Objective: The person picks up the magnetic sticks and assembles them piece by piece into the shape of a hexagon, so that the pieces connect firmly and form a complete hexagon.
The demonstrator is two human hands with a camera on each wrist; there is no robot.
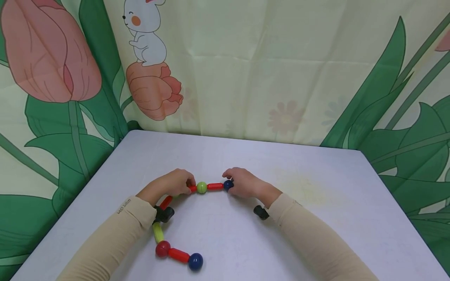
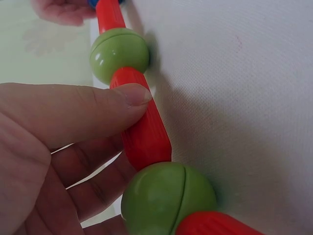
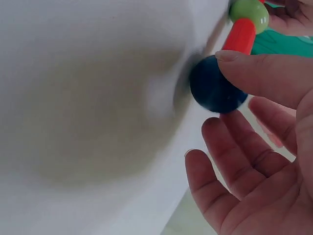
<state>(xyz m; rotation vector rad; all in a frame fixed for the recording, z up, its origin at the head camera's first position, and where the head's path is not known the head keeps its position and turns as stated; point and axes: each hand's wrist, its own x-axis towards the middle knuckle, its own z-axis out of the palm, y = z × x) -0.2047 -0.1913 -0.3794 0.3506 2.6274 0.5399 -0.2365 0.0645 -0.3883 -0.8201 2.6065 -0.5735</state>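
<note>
A chain of balls and rods lies on the white table [image 1: 225, 230]. My left hand [image 1: 175, 183] pinches a red rod [image 2: 149, 132] between thumb and fingers, with a green ball at each of its ends. From the farther green ball [image 1: 202, 187], another red rod [image 1: 215, 186] runs right to a dark blue ball [image 3: 212, 85]. My right hand [image 1: 246, 184] holds that ball, thumb on one side and fingertips on the other. In the head view, my left hand and wrist hide part of the chain.
The chain bends toward the near edge through a yellow-green rod [image 1: 158, 233], a red ball [image 1: 163, 249] and a red rod [image 1: 179, 255], ending at another blue ball [image 1: 195, 262]. A printed curtain [image 1: 246, 78] hangs behind the table. Black cameras sit at both wrists.
</note>
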